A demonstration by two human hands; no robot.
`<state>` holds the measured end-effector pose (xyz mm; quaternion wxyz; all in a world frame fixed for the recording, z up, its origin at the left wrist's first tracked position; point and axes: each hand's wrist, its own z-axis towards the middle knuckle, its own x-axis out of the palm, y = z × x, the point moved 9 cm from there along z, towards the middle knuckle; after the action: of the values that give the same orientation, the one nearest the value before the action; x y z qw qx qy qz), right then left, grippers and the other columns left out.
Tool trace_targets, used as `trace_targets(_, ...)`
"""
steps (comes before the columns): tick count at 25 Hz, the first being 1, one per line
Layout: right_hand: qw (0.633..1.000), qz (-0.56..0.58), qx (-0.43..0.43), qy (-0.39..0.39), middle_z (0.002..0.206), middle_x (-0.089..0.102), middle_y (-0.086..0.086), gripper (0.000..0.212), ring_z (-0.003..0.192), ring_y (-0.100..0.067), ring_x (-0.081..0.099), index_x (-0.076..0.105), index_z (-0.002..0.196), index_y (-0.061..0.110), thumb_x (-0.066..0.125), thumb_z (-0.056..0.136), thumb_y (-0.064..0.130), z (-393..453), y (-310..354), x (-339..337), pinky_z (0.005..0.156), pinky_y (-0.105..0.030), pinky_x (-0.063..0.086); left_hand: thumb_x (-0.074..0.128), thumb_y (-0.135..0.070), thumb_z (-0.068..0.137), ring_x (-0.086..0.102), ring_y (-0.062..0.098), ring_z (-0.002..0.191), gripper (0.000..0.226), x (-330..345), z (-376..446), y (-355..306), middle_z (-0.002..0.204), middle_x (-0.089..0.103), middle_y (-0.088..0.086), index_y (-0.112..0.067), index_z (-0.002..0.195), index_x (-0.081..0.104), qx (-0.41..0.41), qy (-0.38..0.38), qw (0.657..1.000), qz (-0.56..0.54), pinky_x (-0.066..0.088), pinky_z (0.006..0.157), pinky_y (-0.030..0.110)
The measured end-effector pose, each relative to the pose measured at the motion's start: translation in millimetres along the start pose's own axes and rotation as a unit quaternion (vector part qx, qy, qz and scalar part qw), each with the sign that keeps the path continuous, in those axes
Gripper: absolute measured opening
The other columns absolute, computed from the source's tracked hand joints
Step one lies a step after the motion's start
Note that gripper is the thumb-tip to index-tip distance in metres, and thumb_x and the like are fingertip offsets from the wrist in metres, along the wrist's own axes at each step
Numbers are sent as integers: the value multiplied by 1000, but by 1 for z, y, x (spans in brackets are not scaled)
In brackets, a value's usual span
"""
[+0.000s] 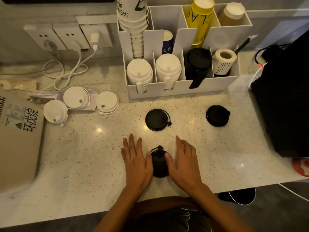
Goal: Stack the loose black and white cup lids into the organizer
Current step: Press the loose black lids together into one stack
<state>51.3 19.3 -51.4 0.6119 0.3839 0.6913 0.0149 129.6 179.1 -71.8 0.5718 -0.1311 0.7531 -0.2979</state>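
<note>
Near the counter's left edge, three loose white plastic cup lids lie in a cluster: one (55,111) nearest the edge, one (76,97) resting on a clear plastic scoop (87,101), and one (107,102) just beside the scoop. Toward the middle of the speckled stone counter (75,156) lie two loose round black plastic lids, one (157,120) central and one (217,115) nearer the right edge. Close to the front edge, a third black lid (159,163) sits between both hands. The left hand (135,158) and right hand (185,159) lie flat with fingers spread, thumbs pressing the lid's sides. At the back edge stands the white compartmented organizer (182,89); its front row holds two stacks of white lids (139,72), (168,69), one stack of black lids (197,64), and one label roll (224,61).
</note>
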Motion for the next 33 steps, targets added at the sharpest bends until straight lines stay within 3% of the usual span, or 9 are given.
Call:
trace_targets(4,997,-30,67,-11,166,-8,-15,73,152,-31,-13,-2,158,18,9,96,56,32,-10,20,124,-50,0,19,-41,101,-15,29,153,67,21,16,-2,168,-8,12,-9,158,10,-57,-23,997,56,-2,122,56)
trace_targets(7,997,-53,63,-11,164,-21,-15,69,150,-30,-24,-7,158,19,11,98,48,35,-11,35,122,-53,-7,20,-36,100,-10,32,154,65,27,16,2,168,-4,15,-10,158,10,-60,-33,994,86,-1,123,56)
trace_targets(12,995,-59,70,-35,164,-13,-20,69,151,-34,-17,1,158,14,28,98,34,37,-11,38,121,-57,-4,20,-30,96,-7,35,154,66,31,17,2,167,-3,16,-14,159,8,-83,-34,989,115,-1,122,58)
trace_targets(16,995,-65,75,-31,164,-13,-20,68,151,-35,-16,3,158,13,28,98,32,37,-13,40,121,-58,-3,15,-33,98,-7,31,154,64,31,15,0,167,0,13,-14,159,12,-85,-31,990,104,-1,122,58)
trace_targets(23,996,-50,70,-39,165,-11,-19,66,152,-34,-16,6,158,15,27,100,35,35,-10,34,122,-58,-1,6,-41,104,-3,20,155,62,30,-24,1,168,4,6,-11,158,15,28,-4,992,126,4,124,48)
trace_targets(26,995,-46,72,-45,165,-4,-20,63,152,-35,-10,12,157,16,26,101,40,35,-8,31,122,-58,1,0,-45,103,0,20,155,67,33,-29,4,167,8,6,-10,157,18,27,-2,990,138,5,123,45)
trace_targets(28,995,-33,80,-47,165,8,-21,57,153,-37,0,28,151,14,28,102,44,35,-9,26,122,-57,5,-2,-43,102,0,19,155,66,33,-28,3,167,10,6,-11,157,19,19,-9,991,136,4,124,44)
trace_targets(31,995,-35,54,-77,153,36,-19,33,142,-38,30,61,117,16,42,100,37,25,-8,6,115,-55,28,-1,-41,103,3,20,155,65,32,-27,2,167,12,6,-11,157,20,20,-15,991,135,4,124,44)
trace_targets(33,997,-35,24,-62,139,50,-12,30,127,-29,42,68,106,19,48,98,40,12,-3,-1,101,-43,44,0,-40,104,7,22,155,64,31,-27,1,166,15,7,-10,156,22,24,-20,990,139,6,124,45)
